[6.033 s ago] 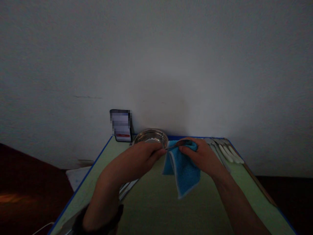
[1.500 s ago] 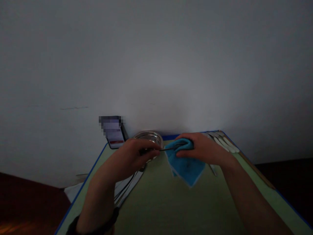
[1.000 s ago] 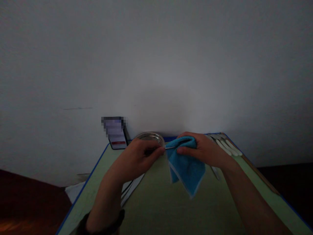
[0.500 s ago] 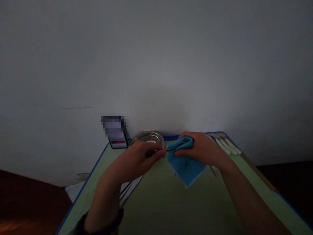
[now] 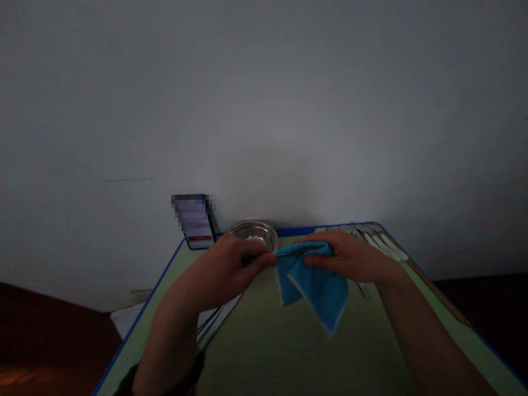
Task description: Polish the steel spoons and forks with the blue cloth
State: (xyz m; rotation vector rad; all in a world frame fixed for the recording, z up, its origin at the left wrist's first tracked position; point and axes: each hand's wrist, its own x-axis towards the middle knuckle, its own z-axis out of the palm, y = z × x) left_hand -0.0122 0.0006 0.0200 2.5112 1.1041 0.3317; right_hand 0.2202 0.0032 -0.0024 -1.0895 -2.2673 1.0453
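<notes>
My left hand (image 5: pixel 233 269) is closed, pinching one end of a thin metal utensil (image 5: pixel 284 254) between thumb and fingers. The utensil's other end runs into a blue cloth (image 5: pixel 317 283), so its kind is hidden. My right hand (image 5: pixel 350 256) grips that cloth, thumb in front and fingers behind, folded around the utensil. Two corners of the cloth hang down over the table. Just behind my left hand stands a round metal bowl (image 5: pixel 264 231), partly covered by it.
A phone (image 5: pixel 198 225) leans against the wall at the table's back left. Several white-handled utensils (image 5: pixel 385 245) lie at the back right, and another metal piece (image 5: pixel 363 291) lies below my right wrist. Left of centre, long metal utensils (image 5: pixel 218 327) rest beside my left forearm on the green table (image 5: pixel 297 357).
My right hand has slid a little to the right with the cloth, which now hangs lower with two corners showing. My left hand has shifted slightly left, still holding the utensil.
</notes>
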